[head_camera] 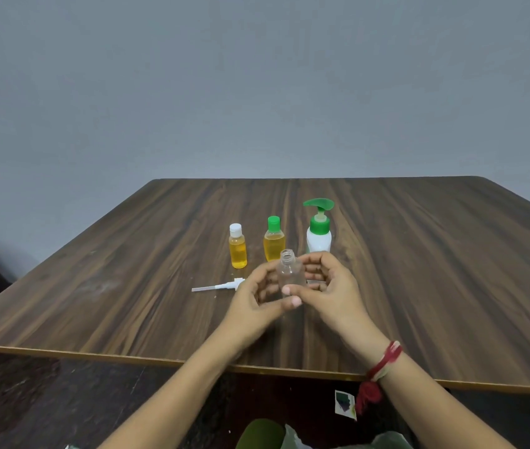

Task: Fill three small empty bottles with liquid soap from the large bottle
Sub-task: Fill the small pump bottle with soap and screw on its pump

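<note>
my left hand (255,298) and right hand (333,286) both grip the empty bottle (289,270), upright, mouth open; large bottle (319,238) just behind, nearer the right.

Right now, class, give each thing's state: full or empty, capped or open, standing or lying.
White-capped bottle: standing, capped, holds yellow liquid.
Green-capped bottle: standing, capped, holds yellow liquid.
Large pump bottle: standing, pump fitted.
Clear bottle: empty, open, gripped by left hand and right hand.
Spray top: lying on table.
</note>
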`<state>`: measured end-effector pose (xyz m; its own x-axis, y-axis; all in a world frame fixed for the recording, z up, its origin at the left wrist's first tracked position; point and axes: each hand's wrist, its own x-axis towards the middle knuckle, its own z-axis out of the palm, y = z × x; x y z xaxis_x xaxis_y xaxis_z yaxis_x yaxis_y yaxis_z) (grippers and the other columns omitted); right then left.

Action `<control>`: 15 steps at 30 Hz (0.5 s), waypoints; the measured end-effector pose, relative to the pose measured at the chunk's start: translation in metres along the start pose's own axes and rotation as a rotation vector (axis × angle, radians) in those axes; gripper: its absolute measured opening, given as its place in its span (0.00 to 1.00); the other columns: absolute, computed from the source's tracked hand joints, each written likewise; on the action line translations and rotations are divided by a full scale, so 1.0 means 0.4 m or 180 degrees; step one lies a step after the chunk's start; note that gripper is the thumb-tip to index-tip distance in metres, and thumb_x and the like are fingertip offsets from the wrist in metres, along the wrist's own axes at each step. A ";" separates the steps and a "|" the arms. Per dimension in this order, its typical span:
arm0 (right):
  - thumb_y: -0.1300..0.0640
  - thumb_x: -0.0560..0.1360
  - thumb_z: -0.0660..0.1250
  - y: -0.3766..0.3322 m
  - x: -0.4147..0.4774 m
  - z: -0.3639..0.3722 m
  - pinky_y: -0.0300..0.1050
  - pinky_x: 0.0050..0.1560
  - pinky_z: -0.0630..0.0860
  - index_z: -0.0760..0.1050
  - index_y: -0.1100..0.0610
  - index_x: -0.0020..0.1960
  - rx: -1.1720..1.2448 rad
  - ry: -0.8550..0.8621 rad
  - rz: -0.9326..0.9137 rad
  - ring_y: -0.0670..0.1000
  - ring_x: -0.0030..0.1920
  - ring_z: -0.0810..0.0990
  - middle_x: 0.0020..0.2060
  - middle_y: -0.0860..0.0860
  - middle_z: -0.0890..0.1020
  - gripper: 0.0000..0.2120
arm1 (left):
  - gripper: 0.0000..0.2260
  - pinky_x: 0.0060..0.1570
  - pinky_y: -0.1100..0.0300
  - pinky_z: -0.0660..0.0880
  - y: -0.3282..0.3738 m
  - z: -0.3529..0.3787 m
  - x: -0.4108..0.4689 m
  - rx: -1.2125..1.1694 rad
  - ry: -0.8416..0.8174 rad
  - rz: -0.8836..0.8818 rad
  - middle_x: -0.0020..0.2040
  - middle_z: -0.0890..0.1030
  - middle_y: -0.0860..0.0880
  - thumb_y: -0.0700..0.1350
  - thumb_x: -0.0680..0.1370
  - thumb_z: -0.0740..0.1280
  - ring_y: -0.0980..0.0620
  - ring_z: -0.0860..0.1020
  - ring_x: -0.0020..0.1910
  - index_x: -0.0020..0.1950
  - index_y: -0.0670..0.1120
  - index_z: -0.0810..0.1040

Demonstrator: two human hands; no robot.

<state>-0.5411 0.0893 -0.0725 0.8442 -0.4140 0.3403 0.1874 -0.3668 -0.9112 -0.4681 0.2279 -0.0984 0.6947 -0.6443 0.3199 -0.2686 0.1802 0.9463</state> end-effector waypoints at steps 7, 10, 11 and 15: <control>0.66 0.62 0.78 -0.035 -0.013 -0.022 0.28 0.42 0.78 0.78 0.52 0.47 0.0424 -0.0277 0.0151 0.39 0.40 0.83 0.42 0.47 0.83 0.19 | 0.26 0.53 0.52 0.79 -0.019 0.026 0.025 -0.0243 0.0114 0.0118 0.55 0.83 0.48 0.46 0.66 0.74 0.47 0.81 0.56 0.63 0.46 0.73; 0.50 0.63 0.76 -0.126 -0.020 -0.078 0.31 0.42 0.76 0.80 0.50 0.42 0.0219 0.0413 -0.0252 0.40 0.39 0.80 0.39 0.47 0.83 0.11 | 0.27 0.52 0.61 0.76 -0.016 0.027 0.043 -0.0429 0.0282 0.0143 0.54 0.82 0.54 0.49 0.68 0.72 0.54 0.79 0.56 0.65 0.44 0.72; 0.46 0.65 0.72 -0.163 -0.006 -0.108 0.33 0.42 0.75 0.80 0.51 0.40 0.0147 0.0764 -0.0550 0.41 0.39 0.79 0.38 0.46 0.82 0.10 | 0.25 0.53 0.61 0.75 -0.012 0.024 0.052 -0.0476 0.0296 0.0143 0.52 0.82 0.56 0.49 0.69 0.71 0.55 0.79 0.55 0.65 0.44 0.73; 0.48 0.77 0.62 -0.270 0.162 -0.188 0.36 0.42 0.71 0.79 0.57 0.44 -0.0191 0.1177 -0.0476 0.44 0.39 0.75 0.39 0.47 0.79 0.13 | 0.15 0.43 0.63 0.76 0.008 0.034 0.084 -0.0993 0.0287 -0.0138 0.43 0.84 0.52 0.44 0.70 0.61 0.57 0.81 0.45 0.57 0.48 0.74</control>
<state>-0.5442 0.0395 0.0655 0.5703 -0.6202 0.5387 0.2556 -0.4893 -0.8338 -0.4546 0.1967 -0.0850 0.7611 -0.5905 0.2686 -0.0296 0.3821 0.9237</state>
